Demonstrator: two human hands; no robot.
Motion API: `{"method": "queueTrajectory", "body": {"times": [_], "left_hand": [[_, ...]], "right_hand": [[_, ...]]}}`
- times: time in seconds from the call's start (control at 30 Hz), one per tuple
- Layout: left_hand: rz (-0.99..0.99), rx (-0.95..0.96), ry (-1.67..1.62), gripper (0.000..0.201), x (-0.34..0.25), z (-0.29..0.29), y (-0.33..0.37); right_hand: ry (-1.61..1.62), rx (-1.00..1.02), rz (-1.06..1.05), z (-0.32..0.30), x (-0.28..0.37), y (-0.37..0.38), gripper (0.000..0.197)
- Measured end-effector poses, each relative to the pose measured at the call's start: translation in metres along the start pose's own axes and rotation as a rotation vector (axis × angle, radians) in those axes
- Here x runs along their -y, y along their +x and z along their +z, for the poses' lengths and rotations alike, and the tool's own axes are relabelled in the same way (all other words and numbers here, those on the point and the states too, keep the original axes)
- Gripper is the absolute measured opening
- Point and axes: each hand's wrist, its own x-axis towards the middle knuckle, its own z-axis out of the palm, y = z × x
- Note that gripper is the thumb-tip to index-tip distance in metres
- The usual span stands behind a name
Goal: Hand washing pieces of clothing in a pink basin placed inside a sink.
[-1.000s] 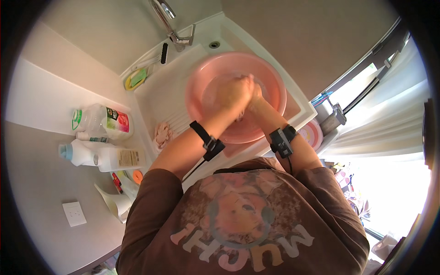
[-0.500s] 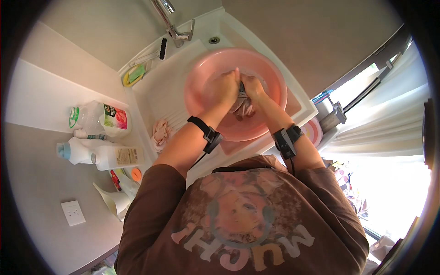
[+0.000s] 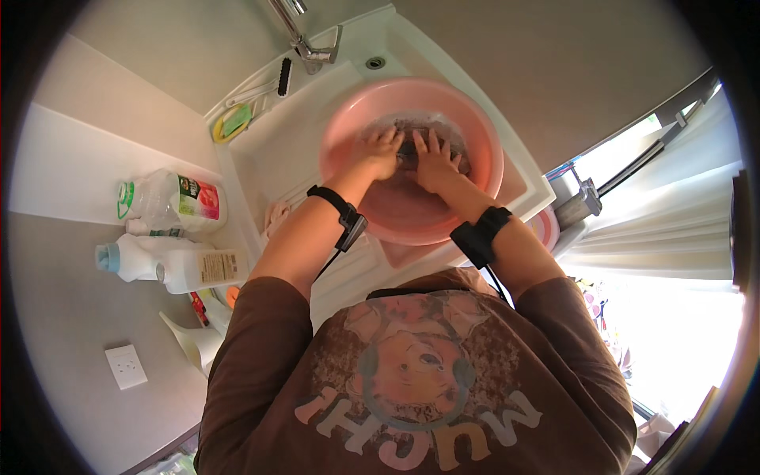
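A pink basin (image 3: 492,170) with water and some suds stands in the white laundry sink (image 3: 265,170). In its far half a dark wet cloth (image 3: 407,149) lies in the water, partly under my hands. My left hand (image 3: 382,152) is open over the left side of the cloth, fingers pointing away from me. Beside it my right hand (image 3: 435,165) is open too, its fingers spread over the cloth. Neither hand grips anything. How firmly the fingertips press on the cloth cannot be made out.
A chrome faucet (image 3: 313,54) and a drain hole (image 3: 375,63) are at the back. A black-bristled brush (image 3: 284,77) and a green sponge (image 3: 237,120) in a yellow dish lie on the left ledge. Plastic bottles (image 3: 214,271) stand at left, near a pale crumpled cloth (image 3: 276,215).
Both hands have let go of the bunched cloth, which they squeezed together above the basin. The cloth now lies lower in the water, and the hands are apart with fingers spread.
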Motion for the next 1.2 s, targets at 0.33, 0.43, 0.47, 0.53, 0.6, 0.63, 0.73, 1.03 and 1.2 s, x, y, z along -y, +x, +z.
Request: {"method": "queueTrajectory", "body": {"times": [0.33,0.43,0.47,0.53,0.6,0.63,0.73,1.03,1.2], "left_hand": [[-0.106,0.380,0.128,0.088,-0.022,-0.009,0.028],[-0.068,0.404,0.141,0.087,-0.019,-0.006,0.030],[-0.065,0.406,0.142,0.087,-0.021,-0.006,0.030],[-0.098,0.451,0.230,0.086,-0.022,-0.003,0.030],[-0.083,0.453,0.201,0.082,-0.023,-0.004,0.030],[-0.070,0.455,0.171,0.079,-0.024,-0.006,0.030],[-0.110,0.336,-0.023,0.069,-0.018,-0.005,0.024],[-0.169,0.357,-0.032,0.049,-0.057,-0.056,0.017],[-0.198,-0.186,-0.246,0.025,-0.051,-0.011,0.018]], "right_hand": [[-0.193,0.139,0.024,0.019,-0.039,0.025,0.100],[-0.243,0.130,-0.035,0.026,-0.044,0.031,0.101],[-0.274,0.142,-0.053,0.028,-0.046,0.032,0.103],[-0.276,0.118,-0.061,0.032,-0.048,0.032,0.102],[-0.282,0.091,-0.065,0.035,-0.051,0.032,0.102],[-0.268,0.089,-0.071,0.036,-0.053,0.032,0.101],[-0.134,0.129,-0.103,0.016,-0.053,0.038,0.100],[0.270,0.096,0.304,0.053,-0.096,0.060,0.073],[1.577,0.363,0.376,0.032,-0.071,0.047,0.053]]}}
